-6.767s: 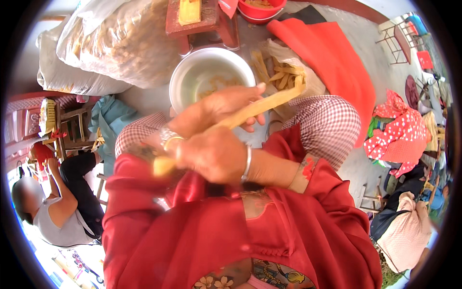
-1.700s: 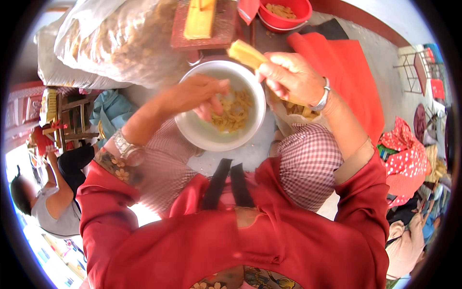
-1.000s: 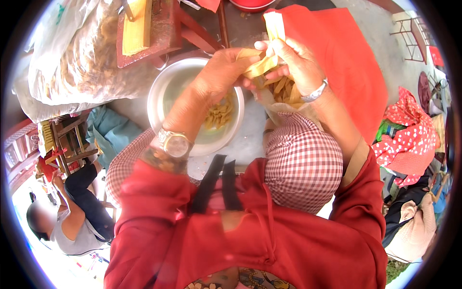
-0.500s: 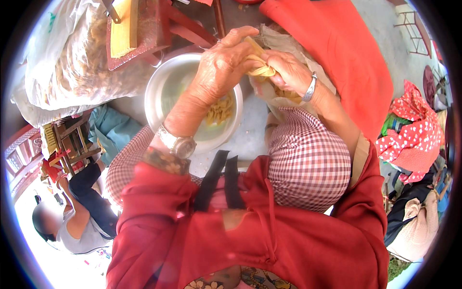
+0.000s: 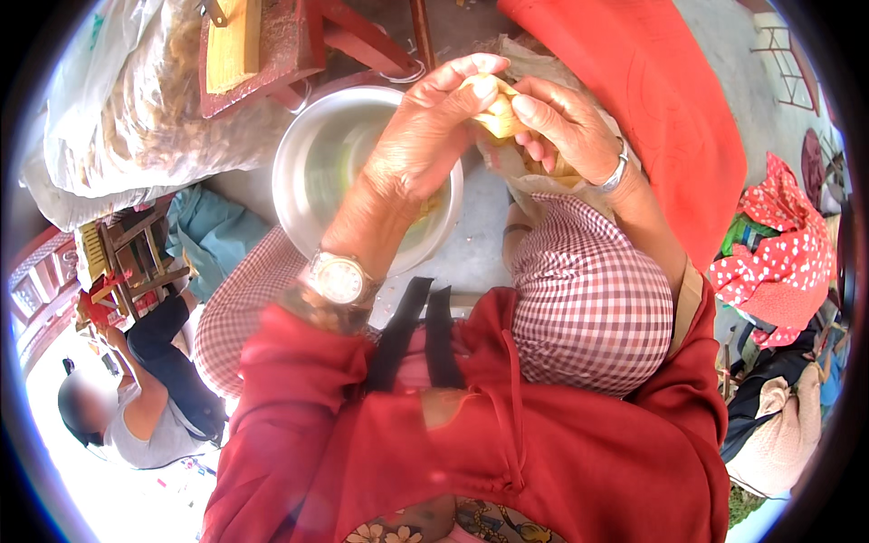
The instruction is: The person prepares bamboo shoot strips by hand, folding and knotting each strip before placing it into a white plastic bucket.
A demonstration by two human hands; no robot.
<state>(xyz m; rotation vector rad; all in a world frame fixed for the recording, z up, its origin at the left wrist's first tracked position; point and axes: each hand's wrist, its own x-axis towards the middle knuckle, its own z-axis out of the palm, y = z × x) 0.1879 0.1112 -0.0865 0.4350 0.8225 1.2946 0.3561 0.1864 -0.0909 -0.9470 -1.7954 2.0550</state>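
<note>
A soft yellow strip (image 5: pixel 500 116), bunched into a small knot-like bundle, is pinched between my two hands. My left hand (image 5: pixel 444 109) grips its left side with thumb and fingers. From the other side my right hand (image 5: pixel 575 131) holds it, thumb on top and fingers curled beneath. Exactly what the strip is made of I cannot tell. Below my left forearm stands a white basin (image 5: pixel 288 172) with liquid in it; yellow pieces (image 5: pixel 433 206) inside are mostly hidden by my wrist. Under my right hand lies an open pale sack (image 5: pixel 525 185) with more yellow pieces.
A dark red wooden bench (image 5: pixel 262 95) with a yellow wood block (image 5: pixel 233 45) stands beyond the basin. Left of it bulges a large clear plastic bag (image 5: pixel 136 118) of brownish pieces. Red cloth (image 5: pixel 634 100) spreads at right. Another person (image 5: pixel 149 407) sits at far left.
The long twisted strip between my hands is now a compact bundle. Both hands have drawn closer together and turned, with fingertips pinching it. My left forearm covers more of the basin's yellow pieces.
</note>
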